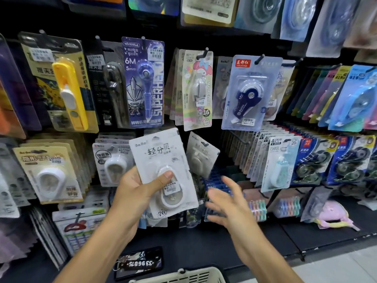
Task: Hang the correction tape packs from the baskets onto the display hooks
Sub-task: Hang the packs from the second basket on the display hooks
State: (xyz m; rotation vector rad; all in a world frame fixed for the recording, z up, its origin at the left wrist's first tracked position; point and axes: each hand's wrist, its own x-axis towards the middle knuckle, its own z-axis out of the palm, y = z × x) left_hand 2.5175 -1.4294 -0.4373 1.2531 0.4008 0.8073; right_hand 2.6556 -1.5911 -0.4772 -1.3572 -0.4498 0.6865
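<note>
My left hand (138, 190) grips a white correction tape pack (161, 158) with a white oval tape under its blister, thumb across the front, held upright before the display wall. A matching white pack (201, 157) hangs tilted on a hook just to its right. My right hand (226, 199) is blurred, fingers spread and holding nothing, below that hanging pack. The rim of a cream basket (189, 275) shows at the bottom edge, below both arms.
Black hooks carry several rows of packs: a yellow one (69, 92), a purple Superhero pack (143, 82), a My Melody pack (199, 88) and a navy-tape pack (250, 92). Blue packs (310, 160) hang at right. A lower black shelf (306, 235) holds a pink item (334, 214).
</note>
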